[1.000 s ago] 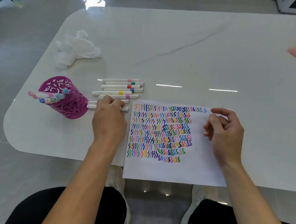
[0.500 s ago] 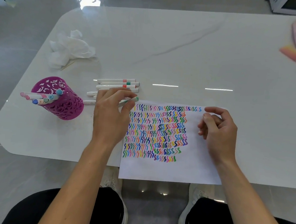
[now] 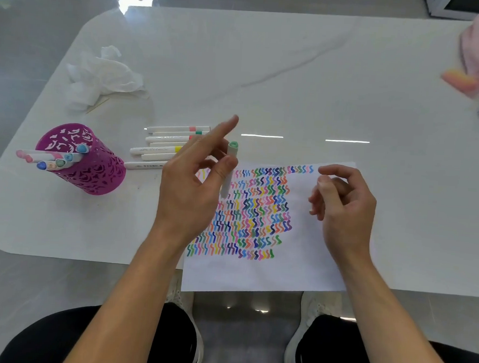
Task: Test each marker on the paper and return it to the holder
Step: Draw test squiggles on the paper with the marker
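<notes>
Marker [image 3: 229,169] upright, pinched between left hand [image 3: 188,189] fingers [image 3: 224,167].

Two bare forearms reach up from the bottom of the frame. The left hand [image 3: 190,189], at centre, pinches a marker [image 3: 229,169] upright between thumb and curled fingers, its forefinger pointing up and away. The right hand [image 3: 346,210], centre right, has fingers loosely curled, thumb beside the forefinger, holding nothing.

Left hand [image 3: 188,189] pinches a green-capped marker [image 3: 230,164] upright between thumb and fingers, forefinger straight; paper [image 3: 255,275] under the fingertips; loose markers [image 3: 162,143] just beyond them; holder [image 3: 93,172] well left; right hand [image 3: 345,213] loosely curled over paper.
</notes>
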The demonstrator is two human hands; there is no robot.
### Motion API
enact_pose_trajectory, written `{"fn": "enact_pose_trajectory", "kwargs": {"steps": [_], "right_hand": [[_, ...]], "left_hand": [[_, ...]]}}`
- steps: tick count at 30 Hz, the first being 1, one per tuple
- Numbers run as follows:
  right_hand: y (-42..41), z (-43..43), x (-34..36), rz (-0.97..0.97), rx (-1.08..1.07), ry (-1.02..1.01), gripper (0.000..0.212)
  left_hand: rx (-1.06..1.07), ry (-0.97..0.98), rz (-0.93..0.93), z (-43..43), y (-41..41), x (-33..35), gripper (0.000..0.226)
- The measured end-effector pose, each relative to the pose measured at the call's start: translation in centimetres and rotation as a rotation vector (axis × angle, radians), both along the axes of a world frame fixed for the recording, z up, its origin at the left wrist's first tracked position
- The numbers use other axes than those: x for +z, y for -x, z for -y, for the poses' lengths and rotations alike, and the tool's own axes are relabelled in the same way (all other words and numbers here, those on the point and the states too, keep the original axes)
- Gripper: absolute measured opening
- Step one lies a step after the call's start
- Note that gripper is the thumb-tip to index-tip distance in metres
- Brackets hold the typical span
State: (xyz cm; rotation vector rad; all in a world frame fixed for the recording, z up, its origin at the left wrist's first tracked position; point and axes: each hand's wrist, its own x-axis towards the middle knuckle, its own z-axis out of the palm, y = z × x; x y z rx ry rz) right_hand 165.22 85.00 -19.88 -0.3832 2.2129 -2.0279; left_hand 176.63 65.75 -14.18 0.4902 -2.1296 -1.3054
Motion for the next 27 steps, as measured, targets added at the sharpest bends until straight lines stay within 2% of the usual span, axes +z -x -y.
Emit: {"fn": "enact_pose_trajectory", "kwargs": {"steps": [3,6,12,14,21,27], "right_hand": [[-0.5,0.3,0.2,-0.052,0.051,-0.040,0.009],[-1.0,0.6,0.7,-0.122,0.134,-0.120,0.024],[-1.2,0.7,1.7,-0.368,0.344,-0.406,0.044],[-1.2,0.6,1.7,-0.410,0.367,-0.470,0.043],[-1.3,0.3,1.7,-0.432,0.443,-0.600,0.032],[-1.5,0.4,1.9,-0.283,0.525,-0.594,0.031]], "left_hand": [[-0.044,-0.134,-0.037,-0.5,0.3,-0.2,0.039],[-0.044,-0.261,-0.010,-1.4,0.6,-0.7,0.028],[-0.081,-0.291,0.148,-2.9,0.9,-1.9,0.016],[-0.122,-0.295,0.194,-3.3,0.9,-2.1,0.014],[-0.226,-0.074,0.367,-3.6,1.0,-2.5,0.005],[-0.167,-0.135,0.333,-4.1,1.1,-2.4,0.008]]}}
